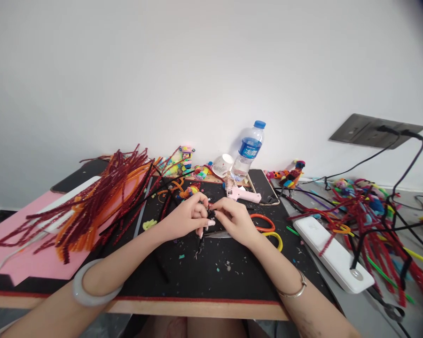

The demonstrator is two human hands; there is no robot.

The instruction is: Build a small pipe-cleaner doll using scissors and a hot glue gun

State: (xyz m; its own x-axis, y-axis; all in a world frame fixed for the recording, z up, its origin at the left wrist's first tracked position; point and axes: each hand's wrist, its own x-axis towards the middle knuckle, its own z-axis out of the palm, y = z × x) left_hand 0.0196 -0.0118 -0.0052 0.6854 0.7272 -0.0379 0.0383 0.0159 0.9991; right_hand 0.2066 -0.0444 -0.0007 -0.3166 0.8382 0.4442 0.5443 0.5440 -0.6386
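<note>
Over the middle of the black mat, my left hand (pixel 189 215) and my right hand (pixel 234 218) meet, fingers closed. Between their fingertips is a small black fuzzy piece (pixel 212 214), which looks like pipe cleaner; the fingers hide most of it. A dark strand dangles below my left fingers. Beside and partly beneath my right hand lie scissors with orange and yellow handles (pixel 275 240). Just behind the hands rests a pink glue gun (pixel 245 194). A small colourful pipe-cleaner figure (pixel 189 191) lies beyond my left hand.
Red and orange pipe cleaners (pixel 88 206) pile up at left on pink paper (pixel 17 234). A water bottle (pixel 250 149) and tipped paper cup (pixel 223 164) are by the wall. At right are a white power strip (pixel 333 253), cables and more pipe cleaners (pixel 384 249).
</note>
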